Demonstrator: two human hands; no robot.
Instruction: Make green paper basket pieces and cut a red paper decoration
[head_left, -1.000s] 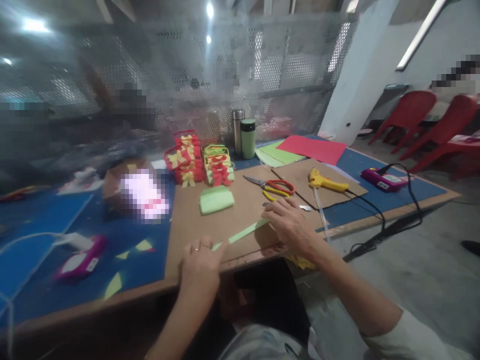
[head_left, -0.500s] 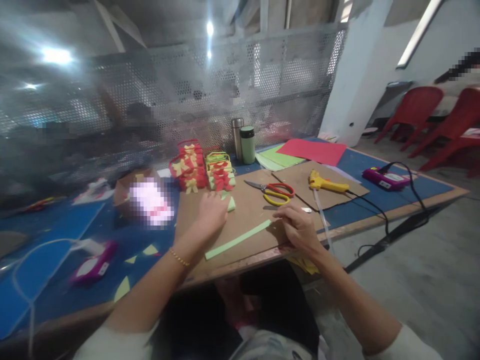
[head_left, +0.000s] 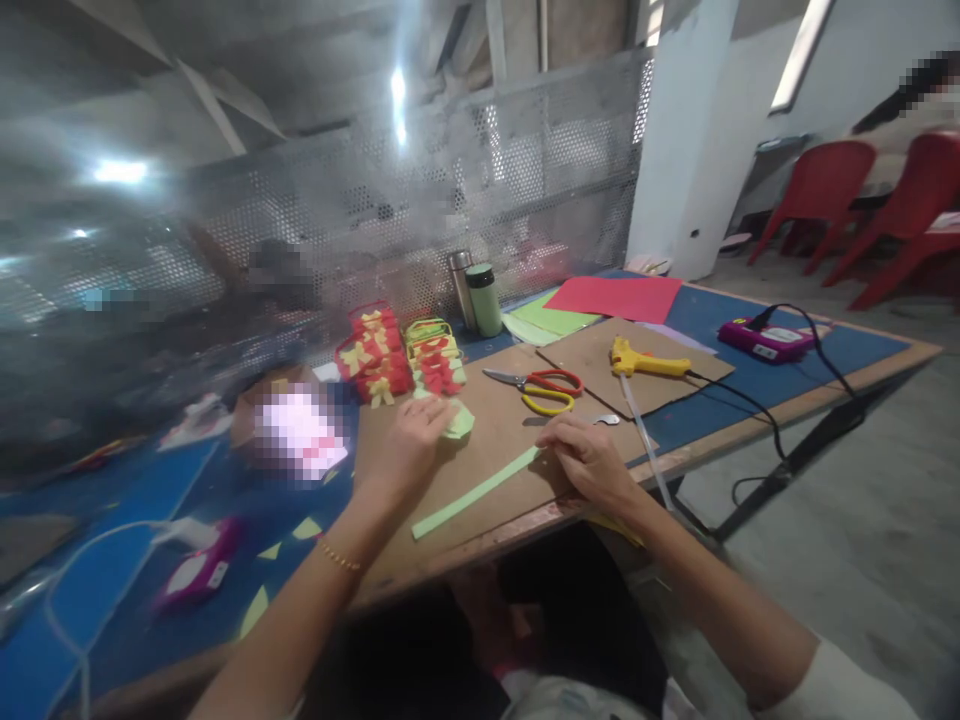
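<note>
right hand [head_left: 587, 455] pinches green strip [head_left: 476, 493] in its fingers; left hand [head_left: 411, 437] touches green bundle [head_left: 460, 422], finger grip unclear.

A perforated metal partition [head_left: 555, 160] extends behind the blue-topped table [head_left: 855, 350] and meets a pale pillar [head_left: 679, 150] at its right end. Red plastic chairs [head_left: 825, 185] stand on the grey concrete floor [head_left: 847, 510] at right. Bright lights [head_left: 120, 172] illuminate the area at upper left and center.
</note>
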